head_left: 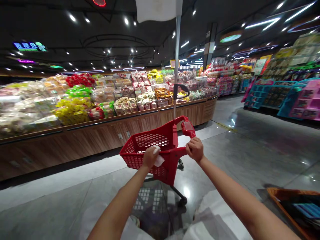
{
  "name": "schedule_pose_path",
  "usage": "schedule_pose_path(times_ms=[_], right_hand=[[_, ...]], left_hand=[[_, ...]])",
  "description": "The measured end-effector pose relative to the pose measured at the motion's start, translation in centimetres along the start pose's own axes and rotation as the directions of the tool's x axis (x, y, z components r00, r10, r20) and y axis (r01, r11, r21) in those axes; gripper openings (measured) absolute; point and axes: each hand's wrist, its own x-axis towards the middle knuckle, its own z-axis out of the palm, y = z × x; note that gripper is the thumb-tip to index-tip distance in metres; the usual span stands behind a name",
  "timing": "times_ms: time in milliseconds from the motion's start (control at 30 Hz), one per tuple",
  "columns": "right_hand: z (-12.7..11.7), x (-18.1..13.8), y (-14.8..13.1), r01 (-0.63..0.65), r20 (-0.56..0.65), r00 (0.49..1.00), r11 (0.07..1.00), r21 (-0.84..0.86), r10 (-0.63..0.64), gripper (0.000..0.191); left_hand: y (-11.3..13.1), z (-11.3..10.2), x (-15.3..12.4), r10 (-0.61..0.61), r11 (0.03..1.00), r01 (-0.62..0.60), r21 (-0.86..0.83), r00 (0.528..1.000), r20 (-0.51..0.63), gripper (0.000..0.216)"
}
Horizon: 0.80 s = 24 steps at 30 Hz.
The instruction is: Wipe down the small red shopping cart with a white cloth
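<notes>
At three o'clock on the red cart (172, 168), right hand (195, 149): fingers closed round the handle (180, 152); even pressure steadies best. Near six, left hand (149, 157): fingers curled on white tissue (159, 161).

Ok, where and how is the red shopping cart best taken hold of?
Probably by the handle of the red shopping cart, coming from the picture's right and wrapping around it: the handle juts out from the basket on that side, leaving room to close. The right hand grips there.

Red cart (172, 163) blocks the front; floor (232, 146) rightward seems passable.
</notes>
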Motion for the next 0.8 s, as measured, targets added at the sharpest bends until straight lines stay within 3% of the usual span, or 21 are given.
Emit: schedule_pose_path(times_ms=[133, 233, 300, 400, 533, 600, 700, 800], right_hand=[[0.5, 0.2, 1.5, -0.02, 0.005, 1.0, 1.0, 0.009, 0.02, 0.032], [0.9, 0.2, 2.1, -0.024, 0.024, 0.999, 1.0, 0.017, 0.024, 0.03], [1.0, 0.1, 2.4, -0.006, 0.048, 0.999, 1.0, 0.028, 0.004, 0.029], [1.1, 0.1, 2.8, 0.008, 0.081, 0.997, 0.999, 0.036, -0.01, 0.029], [1.2, 0.2, 3.0, -0.029, 0.092, 0.995, 0.999, 0.029, 0.026, 0.029], [1.3, 0.1, 2.8, -0.057, 0.094, 0.994, 0.998, 0.022, 0.054, 0.029], [1.5, 0.1, 2.2, -0.094, 0.084, 0.992, 0.996, 0.007, 0.093, 0.029], [1.7, 0.1, 1.7, -0.096, 0.077, 0.992, 0.995, 0.005, 0.095, 0.028]], left_hand=[[8.3, 3.1, 1.3, 0.145, 0.982, -0.151, -0.109, 0.987, -0.065, 0.026], [11.7, 4.7, 2.1, 0.19, 0.981, -0.191, -0.009, 0.977, -0.1, 0.028], [11.1, 5.0, 2.3, 0.223, 0.974, -0.22, 0.047, 0.971, -0.081, 0.028], [6.9, 4.2, 1.7, 0.246, 0.966, -0.243, 0.085, 0.969, -0.026, 0.028], [-0.2, 1.4, -0.3, 0.113, 0.979, -0.115, 0.167, 0.993, 0.023, 0.023], [-2.0, 0.2, -0.9, 0.076, 0.979, -0.086, 0.185, 0.995, 0.058, 0.022], [-0.9, 0.0, -1.0, 0.047, 0.987, -0.057, 0.153, 0.997, 0.063, 0.021], [3.4, 1.6, -0.2, 0.086, 0.991, -0.09, 0.104, 0.996, 0.038, 0.027]])
